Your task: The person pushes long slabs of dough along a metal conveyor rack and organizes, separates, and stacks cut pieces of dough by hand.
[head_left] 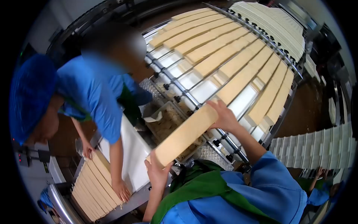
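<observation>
A long, pale-yellow rectangular block is held level across the front of my body. My left hand grips its near left end, with the fingers wrapped round the end. At the opposite end, my right hand is closed round the block, close to the rail of the slatted rack. More blocks of the same kind lie in rows on that rack, parted by thin metal bars. Beneath the held block sits a plastic crate with pale broken pieces in it.
To the left, a co-worker in a blue cap has both hands on a row of similar blocks, beside a white sheet. A metal rail edges the rack. White ribbed panels stand at the right.
</observation>
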{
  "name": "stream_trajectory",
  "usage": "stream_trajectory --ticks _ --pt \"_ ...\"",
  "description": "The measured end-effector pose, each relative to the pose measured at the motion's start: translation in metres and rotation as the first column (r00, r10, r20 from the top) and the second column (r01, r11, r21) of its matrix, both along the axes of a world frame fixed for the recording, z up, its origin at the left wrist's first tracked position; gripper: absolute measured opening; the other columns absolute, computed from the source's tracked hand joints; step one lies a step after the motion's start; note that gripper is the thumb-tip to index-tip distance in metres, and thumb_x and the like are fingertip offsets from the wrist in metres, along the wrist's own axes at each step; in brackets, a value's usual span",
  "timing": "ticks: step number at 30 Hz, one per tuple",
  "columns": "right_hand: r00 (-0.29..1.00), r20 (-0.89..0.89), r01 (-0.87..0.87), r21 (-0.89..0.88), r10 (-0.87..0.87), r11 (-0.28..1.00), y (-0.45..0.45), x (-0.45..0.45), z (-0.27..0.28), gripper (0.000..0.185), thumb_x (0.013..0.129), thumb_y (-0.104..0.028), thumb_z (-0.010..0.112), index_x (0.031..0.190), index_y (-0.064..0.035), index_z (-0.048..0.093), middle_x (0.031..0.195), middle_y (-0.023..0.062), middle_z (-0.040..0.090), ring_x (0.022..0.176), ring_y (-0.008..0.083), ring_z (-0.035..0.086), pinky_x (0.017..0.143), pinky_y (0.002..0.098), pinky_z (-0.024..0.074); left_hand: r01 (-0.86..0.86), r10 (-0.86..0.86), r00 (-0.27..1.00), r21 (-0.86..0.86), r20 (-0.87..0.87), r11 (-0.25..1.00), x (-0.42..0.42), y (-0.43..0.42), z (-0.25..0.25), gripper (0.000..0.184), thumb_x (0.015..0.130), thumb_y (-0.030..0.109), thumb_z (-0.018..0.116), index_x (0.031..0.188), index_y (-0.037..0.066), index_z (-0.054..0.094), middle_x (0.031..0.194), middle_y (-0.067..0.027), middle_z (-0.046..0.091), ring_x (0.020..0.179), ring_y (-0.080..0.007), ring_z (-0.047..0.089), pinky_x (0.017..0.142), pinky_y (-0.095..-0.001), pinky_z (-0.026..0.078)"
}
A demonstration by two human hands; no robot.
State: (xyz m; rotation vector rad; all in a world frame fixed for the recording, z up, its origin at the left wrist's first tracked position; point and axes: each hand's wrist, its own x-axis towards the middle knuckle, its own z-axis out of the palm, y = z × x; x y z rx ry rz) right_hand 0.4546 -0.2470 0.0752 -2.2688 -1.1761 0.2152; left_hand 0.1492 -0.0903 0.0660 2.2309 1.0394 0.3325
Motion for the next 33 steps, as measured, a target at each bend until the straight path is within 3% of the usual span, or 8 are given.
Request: stream_trajectory --ticks 4,7,9,13,16,27,31,33 --pt "0.998 -0.053 -0.006 0.176 0.016 0.984 -0.084 0.067 -0.030 0.098 0.055 -0.030 0.086 0.137 -0.0094 0.037 0.113 0.0208 0.051 0.103 0.0381 0.056 0.084 0.0433 0.0476 0.168 -0.153 0.982 -0.141 0.111 0.976 0.047 -0.037 0.010 0.059 0.090 0.015 0.057 0.143 0.012 0.030 0.109 -0.0208 0.044 0.092 -0.0353 0.054 0.079 -0.0391 0.048" --pt "0.941 -0.229 0.306 0.262 -0.249 0.915 -0.110 0.109 -0.066 0.081 0.067 -0.038 0.080 0.132 -0.0069 0.042 0.108 0.0221 0.058 0.106 0.0385 0.055 0.085 0.0446 0.0467 0.300 -0.256 0.948 -0.258 0.191 0.918 0.081 -0.063 0.006 0.060 0.090 0.015 0.056 0.143 0.011 0.029 0.108 -0.0210 0.043 0.088 -0.0340 0.053 0.077 -0.0383 0.048" --pt "0.835 -0.133 0.495 -0.239 -0.534 0.835 -0.109 0.137 -0.067 0.062 0.079 -0.047 0.067 0.121 -0.0035 0.051 0.099 0.0234 0.062 0.104 0.0386 0.056 0.085 0.0450 0.0460 0.314 -0.261 0.947 -0.359 0.189 0.879 0.104 -0.080 0.005 0.060 0.091 0.015 0.055 0.144 0.011 0.027 0.109 -0.0220 0.043 0.093 -0.0350 0.051 0.081 -0.0384 0.046" --pt "0.813 0.351 0.561 -0.260 -0.465 0.786 -0.122 0.197 -0.096 0.053 0.087 -0.046 0.057 0.107 0.0021 0.054 0.095 0.0238 0.063 0.088 0.0400 0.061 0.075 0.0452 0.0484 0.398 -0.341 0.903 -0.213 0.260 0.892 0.142 -0.093 -0.002 0.062 0.090 0.011 0.053 0.143 0.005 0.023 0.111 -0.0237 0.043 0.100 -0.0382 0.048 0.091 -0.0414 0.038" --pt "0.736 0.017 0.661 -0.236 -0.677 0.712 -0.138 0.249 -0.105 0.052 0.081 -0.038 0.067 0.108 0.0033 0.051 0.092 0.0237 0.063 0.092 0.0385 0.060 0.078 0.0435 0.0490 0.391 -0.351 0.918 -0.274 0.185 0.878 0.162 -0.098 -0.005 0.064 0.088 0.011 0.055 0.143 0.003 0.022 0.113 -0.0247 0.045 0.102 -0.0388 0.048 0.091 -0.0418 0.039" --pt "0.741 0.643 0.572 -0.449 -0.196 0.687 -0.149 0.288 -0.096 0.061 0.063 -0.022 0.078 0.113 0.0005 0.051 0.111 0.0136 0.052 0.100 0.0273 0.056 0.081 0.0345 0.0497 0.362 -0.329 0.932 -0.341 0.152 0.867 0.188 -0.106 -0.011 0.066 0.088 0.015 0.058 0.141 -0.001 0.023 0.113 -0.0235 0.045 0.100 -0.0351 0.049 0.088 -0.0393 0.041" --pt "0.767 0.566 0.597 -0.455 -0.302 0.661 -0.147 0.295 -0.099 0.053 0.065 -0.020 0.074 0.110 0.0007 0.053 0.105 0.0141 0.054 0.099 0.0297 0.056 0.084 0.0367 0.0489 0.388 -0.358 0.920 -0.256 0.158 0.885 0.187 -0.105 -0.021 0.067 0.088 0.016 0.059 0.141 -0.001 0.023 0.112 -0.0233 0.046 0.100 -0.0354 0.049 0.088 -0.0395 0.041" --pt "0.773 0.384 0.600 -0.181 -0.506 0.779 -0.154 0.289 -0.086 0.045 0.071 -0.017 0.069 0.110 -0.0006 0.055 0.102 0.0152 0.058 0.098 0.0316 0.057 0.085 0.0381 0.0486 0.392 -0.360 0.919 -0.255 0.163 0.884 0.189 -0.106 -0.023 0.067 0.088 0.017 0.059 0.141 -0.001 0.023 0.111 -0.0233 0.047 0.100 -0.0355 0.049 0.087 -0.0395 0.041"
